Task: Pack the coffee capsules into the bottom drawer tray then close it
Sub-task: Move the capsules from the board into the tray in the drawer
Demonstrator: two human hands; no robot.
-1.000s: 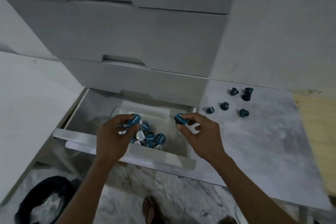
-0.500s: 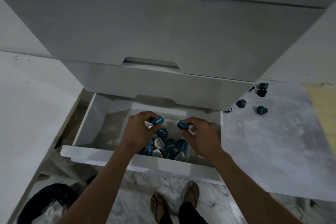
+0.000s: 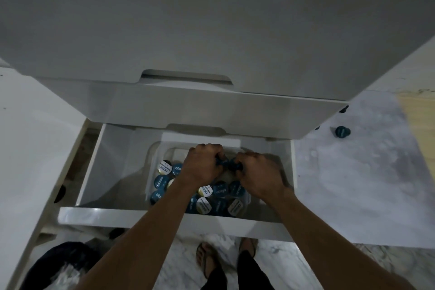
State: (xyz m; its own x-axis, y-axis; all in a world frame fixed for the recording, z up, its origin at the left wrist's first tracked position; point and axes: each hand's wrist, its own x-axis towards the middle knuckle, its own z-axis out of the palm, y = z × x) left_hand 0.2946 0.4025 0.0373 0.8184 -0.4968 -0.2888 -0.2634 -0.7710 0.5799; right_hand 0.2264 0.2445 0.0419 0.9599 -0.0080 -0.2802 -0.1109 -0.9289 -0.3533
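Observation:
The white bottom drawer (image 3: 150,215) stands pulled open below me. A clear tray (image 3: 154,152) inside it holds several blue and cream-topped coffee capsules (image 3: 162,182). Both hands are down inside the tray, side by side. My left hand (image 3: 200,166) pinches a dark blue capsule (image 3: 220,162) in curled fingers. My right hand (image 3: 257,175) pinches another dark blue capsule (image 3: 234,166), and the two capsules nearly touch. Much of each held capsule is hidden by my fingers.
One loose capsule (image 3: 342,131) lies on the marble slab (image 3: 353,183) at right; others are mostly hidden behind the upper drawer front (image 3: 211,106). A dark bag (image 3: 58,263) lies on the floor at lower left, and my sandalled feet (image 3: 207,259) stand below the drawer.
My head has leaned over the drawer, so the cabinet fills the top. Both hands have dropped lower into the tray and drawn together, each still pinching its capsule.

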